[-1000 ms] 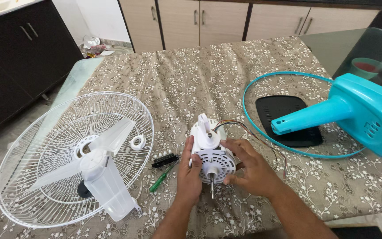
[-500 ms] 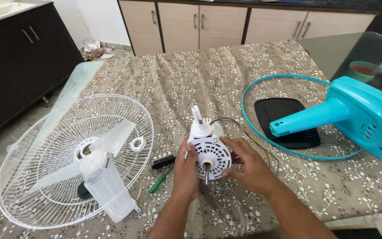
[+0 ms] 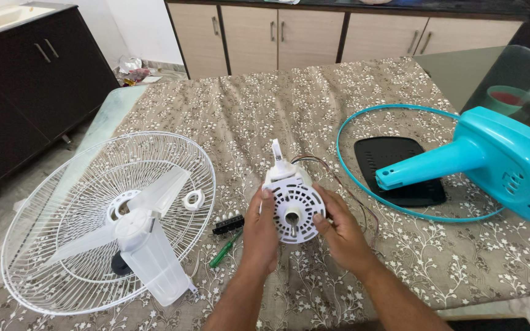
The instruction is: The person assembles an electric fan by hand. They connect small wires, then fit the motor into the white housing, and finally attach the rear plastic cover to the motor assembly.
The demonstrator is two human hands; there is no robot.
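Person's own body: two bare forearms and hands

Left hand (image 3: 260, 236) and right hand (image 3: 341, 230): no sleeves, gloves, rings or watch visible; forearms enter from 6 o'clock; short fingernails.

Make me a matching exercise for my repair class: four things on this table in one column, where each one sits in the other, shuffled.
Things:
1. white motor
2. wire guard
3. teal housing
4. green screwdriver

Places:
A. far right of the table
B. between both hands
C. left side, blades lying in it
D. on the cloth just left of the left hand

Pairs: 1-B, 2-C, 3-A, 4-D
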